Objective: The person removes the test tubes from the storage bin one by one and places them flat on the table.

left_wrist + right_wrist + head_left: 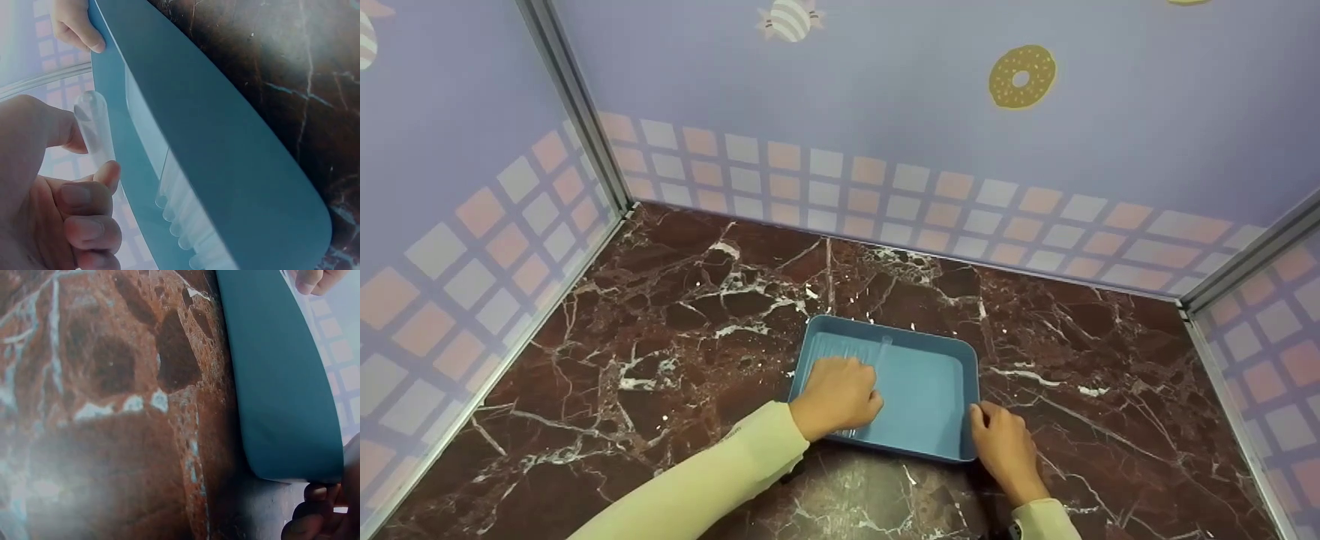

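A blue rectangular tray [926, 394] lies on the dark marbled surface. Over its left part is my left hand [836, 396]; in the left wrist view its thumb and forefinger pinch a clear test tube [95, 126], the other fingers curled. Several more clear tubes [179, 228] lie side by side in the tray, partly covered by the left hand in the head view. One tube [886, 343] shows near the far wall, beside that row. At the tray's near right side, my right hand [1006, 450] grips the rim with thumb and fingers.
Purple panels [885, 90] with printed sweets and pink and white squares enclose the surface at the back and both sides. Metal corner posts [577, 97] stand where panels meet. Dark red marble [682, 300] with white veins surrounds the tray.
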A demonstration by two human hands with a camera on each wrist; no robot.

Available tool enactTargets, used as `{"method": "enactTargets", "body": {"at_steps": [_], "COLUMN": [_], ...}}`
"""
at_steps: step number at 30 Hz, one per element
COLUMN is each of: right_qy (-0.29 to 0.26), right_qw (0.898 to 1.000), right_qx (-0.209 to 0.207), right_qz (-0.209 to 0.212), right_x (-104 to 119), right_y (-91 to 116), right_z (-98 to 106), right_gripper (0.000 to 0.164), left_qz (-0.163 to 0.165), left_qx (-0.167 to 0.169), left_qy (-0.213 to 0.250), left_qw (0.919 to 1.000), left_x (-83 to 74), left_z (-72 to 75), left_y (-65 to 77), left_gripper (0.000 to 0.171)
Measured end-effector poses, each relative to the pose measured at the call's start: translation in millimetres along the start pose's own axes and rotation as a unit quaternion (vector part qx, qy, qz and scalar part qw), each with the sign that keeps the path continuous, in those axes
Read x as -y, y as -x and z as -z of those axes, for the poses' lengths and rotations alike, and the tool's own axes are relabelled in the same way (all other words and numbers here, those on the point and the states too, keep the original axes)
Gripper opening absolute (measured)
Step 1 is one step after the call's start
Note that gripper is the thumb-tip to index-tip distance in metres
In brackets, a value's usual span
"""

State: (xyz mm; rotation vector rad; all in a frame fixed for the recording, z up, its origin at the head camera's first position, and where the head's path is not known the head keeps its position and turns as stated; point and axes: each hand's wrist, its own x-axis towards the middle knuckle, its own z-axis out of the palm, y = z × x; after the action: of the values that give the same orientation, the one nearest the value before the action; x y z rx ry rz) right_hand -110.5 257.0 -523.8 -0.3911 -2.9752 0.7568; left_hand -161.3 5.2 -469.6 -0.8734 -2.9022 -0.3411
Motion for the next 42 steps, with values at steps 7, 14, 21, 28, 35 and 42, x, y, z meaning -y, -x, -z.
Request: {"method": "enactTargets", "body": {"at_steps": [7, 14, 21, 28, 35, 42], "right_qy": [0.008, 0.015, 0.014, 0.012, 0.009, 0.006], "right_qw": [1.000, 0.999, 0.999, 1.000, 1.000, 1.000], "right_qx": [0.001, 0.019, 0.007, 0.000, -0.006, -0.012], "right_qz": [-0.015, -0.032, -0.033, -0.024, -0.018, -0.017], "right_x": [0, 2, 3, 2, 3, 3], "right_y": [2, 1, 2, 3, 3, 2], "right_z": [-2, -5, -5, -5, -6, -6], "right_gripper": [0.032, 0.038, 0.037, 0.037, 0.035, 0.033], "left_qz": [0.010, 0.009, 0.020, 0.021, 0.027, 0.033], "left_qx": [0.009, 0.006, 0.014, -0.007, -0.004, -0.007], "left_qy": [0.005, 0.004, -0.008, -0.015, -0.019, -0.021], "left_qw": [0.9999, 0.9999, 0.9997, 0.9996, 0.9994, 0.9992], "left_x": [2.5, 5.4, 9.2, 13.8, 18.4, 23.5], "left_z": [1.6, 5.8, 8.2, 10.9, 11.5, 12.7], "left_y": [1.9, 4.7, 5.6, 9.1, 10.4, 11.6], "left_gripper": [0.037, 0.040, 0.040, 0.042, 0.042, 0.044]}}
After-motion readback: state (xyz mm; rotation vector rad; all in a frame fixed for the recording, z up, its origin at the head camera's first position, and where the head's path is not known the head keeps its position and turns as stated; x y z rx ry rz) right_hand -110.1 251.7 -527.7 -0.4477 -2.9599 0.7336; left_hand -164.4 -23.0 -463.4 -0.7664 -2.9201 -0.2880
